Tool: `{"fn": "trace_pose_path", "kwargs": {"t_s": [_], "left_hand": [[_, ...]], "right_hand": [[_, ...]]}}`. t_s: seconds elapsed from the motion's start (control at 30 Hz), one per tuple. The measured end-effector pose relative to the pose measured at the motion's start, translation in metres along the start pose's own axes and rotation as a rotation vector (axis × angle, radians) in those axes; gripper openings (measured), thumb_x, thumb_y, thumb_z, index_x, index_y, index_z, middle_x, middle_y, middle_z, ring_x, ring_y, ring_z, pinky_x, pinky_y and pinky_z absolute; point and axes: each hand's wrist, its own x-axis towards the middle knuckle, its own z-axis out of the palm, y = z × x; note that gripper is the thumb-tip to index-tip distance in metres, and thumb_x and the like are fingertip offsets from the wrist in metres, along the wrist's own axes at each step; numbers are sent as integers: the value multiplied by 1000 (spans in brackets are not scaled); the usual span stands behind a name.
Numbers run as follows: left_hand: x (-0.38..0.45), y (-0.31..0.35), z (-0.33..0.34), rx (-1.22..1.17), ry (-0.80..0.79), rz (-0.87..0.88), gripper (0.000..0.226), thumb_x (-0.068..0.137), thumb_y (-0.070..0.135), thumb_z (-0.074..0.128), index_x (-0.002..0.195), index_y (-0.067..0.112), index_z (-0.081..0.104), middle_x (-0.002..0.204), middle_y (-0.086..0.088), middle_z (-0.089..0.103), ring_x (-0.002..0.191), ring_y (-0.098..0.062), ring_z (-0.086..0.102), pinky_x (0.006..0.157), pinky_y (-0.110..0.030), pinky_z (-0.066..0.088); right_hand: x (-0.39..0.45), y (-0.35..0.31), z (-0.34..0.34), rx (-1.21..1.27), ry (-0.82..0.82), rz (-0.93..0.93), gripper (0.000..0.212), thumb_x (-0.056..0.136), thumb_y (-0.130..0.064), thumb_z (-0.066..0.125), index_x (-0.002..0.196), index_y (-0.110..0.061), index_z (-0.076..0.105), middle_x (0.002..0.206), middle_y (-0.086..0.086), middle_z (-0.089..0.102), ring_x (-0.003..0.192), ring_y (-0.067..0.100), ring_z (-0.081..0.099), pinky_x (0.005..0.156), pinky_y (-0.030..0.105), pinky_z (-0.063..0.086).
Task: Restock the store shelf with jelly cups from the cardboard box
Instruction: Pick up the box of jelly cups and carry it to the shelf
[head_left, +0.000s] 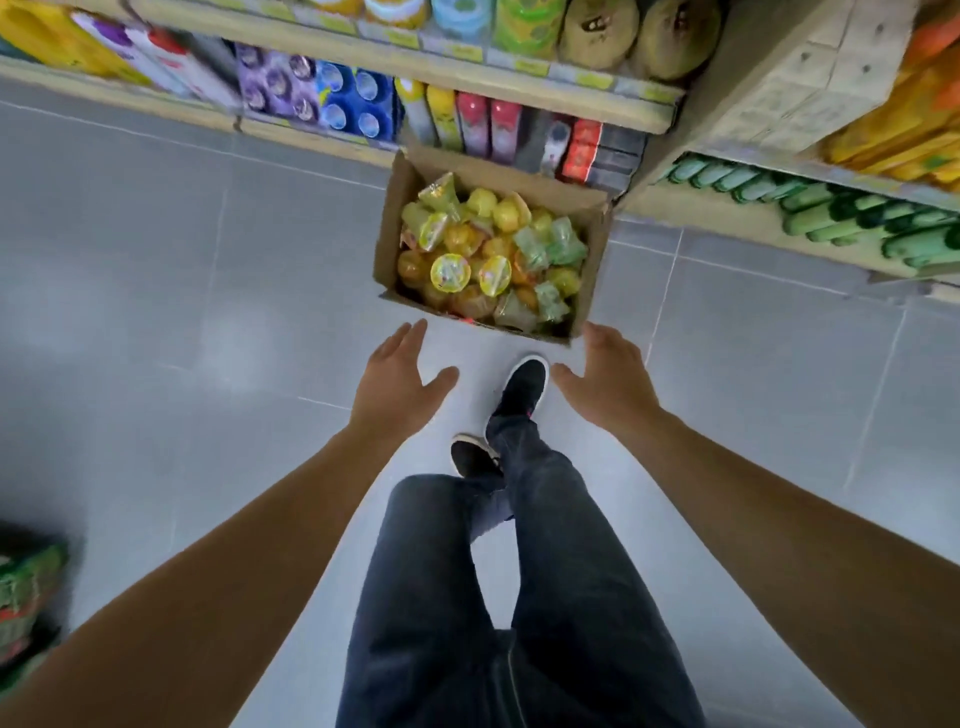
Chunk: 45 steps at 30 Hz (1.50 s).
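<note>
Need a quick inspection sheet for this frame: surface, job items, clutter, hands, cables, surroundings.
Surface: grey tiled floor, glossy with light reflections.
Job's things: open cardboard box on the floor against the shelf base, filled with jelly cups in yellow, orange and green.
Clutter: green and red packaged goods at the lower left edge, blurred.
Grippers: left hand and right hand both open, empty, reaching toward the box's near corners, not gripping it.
Cables: nothing seen.
Surroundings: stocked store shelf with boxes and bottles; green bottles on the right; the person's legs and dark shoes below.

Jelly cups (488, 249) in cardboard box (387, 228)
</note>
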Motion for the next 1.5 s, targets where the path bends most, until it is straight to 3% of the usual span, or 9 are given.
{"fn": "trace_pose_path", "kwargs": {"t_s": [0.27,0.6,0.67,0.83,1.1,1.23,1.33,1.37,1.5], "left_hand": [[122,-12,26,68,-97,53,64,91,43,63,145,18,40,145,-5,51,131,-31,47,104,-44,43],[270,-56,92,50,-132,234,75,81,58,54,144,17,46,141,-5,56,131,-26,50,106,-44,45],[294,-64,108,63,-126,261,69,87,50,60,145,15,45,142,-6,55,132,-27,49,107,-40,43],[345,-79,138,78,-69,332,66,89,39,67,146,16,44,146,-3,52,136,-24,46,107,-38,39],[379,-99,140,20,108,328,63,90,33,68,142,6,47,142,-13,54,131,-31,48,107,-39,38],[389,-118,137,69,308,287,61,85,44,58,133,7,54,134,-18,57,126,-39,49,107,-53,40],[393,-131,128,79,383,80,65,86,40,60,143,16,39,156,-16,31,146,-39,24,117,-54,22],[393,-135,124,24,361,31,70,87,36,61,148,19,31,160,-15,24,146,-39,22,115,-54,24],[396,-150,115,-145,313,30,78,89,28,58,154,32,15,153,-7,36,126,-36,51,93,-49,49]], "right_hand": [[96,20,46,165,-11,181,59,92,-40,55,144,-19,37,143,5,44,130,32,42,101,45,44],[221,52,128,258,164,331,56,88,-34,56,138,-13,40,133,9,46,118,34,47,89,40,45],[244,61,142,265,222,344,56,90,-35,58,137,-12,39,136,9,44,120,35,47,90,41,45],[288,83,162,296,369,374,78,87,-31,63,151,-14,22,155,8,27,134,37,37,106,49,42],[321,69,192,292,446,284,87,88,-29,65,155,-19,11,156,8,26,134,36,36,105,51,42],[327,67,205,253,441,277,89,87,-26,65,155,-18,9,159,8,20,139,37,28,111,52,36],[329,68,205,244,448,272,89,87,-28,66,155,-20,9,159,10,19,139,40,26,112,56,33],[329,68,206,246,452,271,88,87,-28,66,155,-20,10,158,10,20,138,42,26,112,58,32],[331,68,209,265,488,293,86,87,-24,67,153,-22,11,157,13,21,138,46,25,110,62,31]]}}
